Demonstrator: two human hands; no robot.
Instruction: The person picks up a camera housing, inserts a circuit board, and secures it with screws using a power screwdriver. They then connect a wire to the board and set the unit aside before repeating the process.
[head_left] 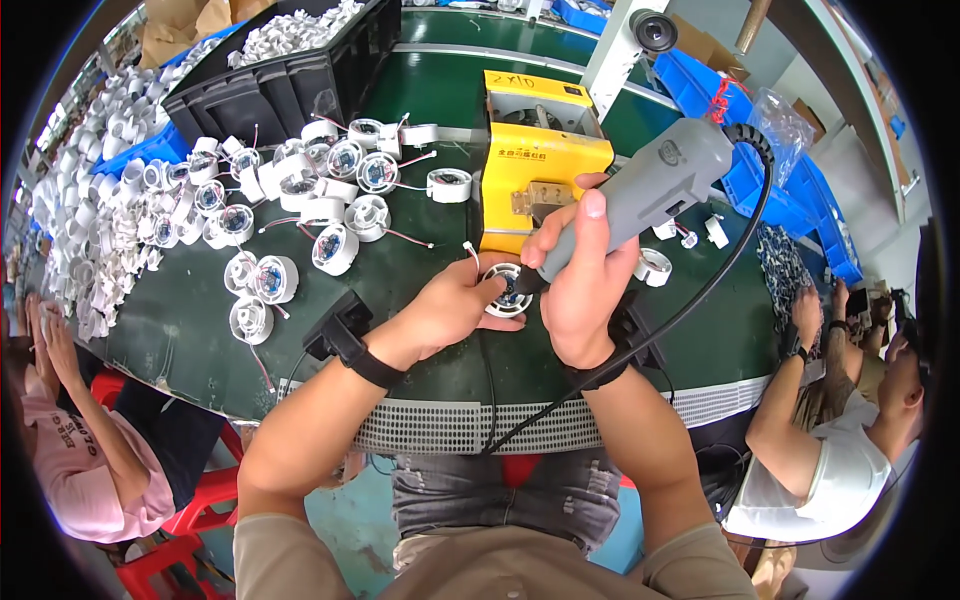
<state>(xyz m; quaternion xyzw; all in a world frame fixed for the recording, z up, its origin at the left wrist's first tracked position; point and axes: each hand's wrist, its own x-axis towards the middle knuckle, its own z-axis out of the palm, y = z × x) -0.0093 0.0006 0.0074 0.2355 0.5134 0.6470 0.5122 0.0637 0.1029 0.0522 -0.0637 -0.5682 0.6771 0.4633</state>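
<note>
My left hand (450, 305) has its fingers closed on a white ring (494, 304) with a small circuit board inside; the thumb lies over its left edge and a finger shows along the lower edge. The ring is near the middle of the green counter (190, 335), in front of the yellow box (545, 158). My right hand (585, 285) has its fingers wrapped around a grey power screwdriver (640, 190), thumb laid along the body. The tool slants down to the left, its dark nose (530, 283) over the ring's right side; I cannot tell whether the tip touches a screw. A black cord (690, 315) loops from the tool's back end down past my right wrist. I wear 2 black straps, 1 on each wrist.

To my left on the counter sit many loose white round parts (335, 248), several with boards and thin wires, and beyond them a black bin (285, 95) heaped with white pieces. Another white ring (653, 267) sits just right of my right hand. Farther right are blue trays (833, 235) and a dark heap of small parts (785, 262). 2 other people sit nearby, 1 in a pink shirt (95, 465) on my left and 1 in a white shirt (820, 490) on my right.
</note>
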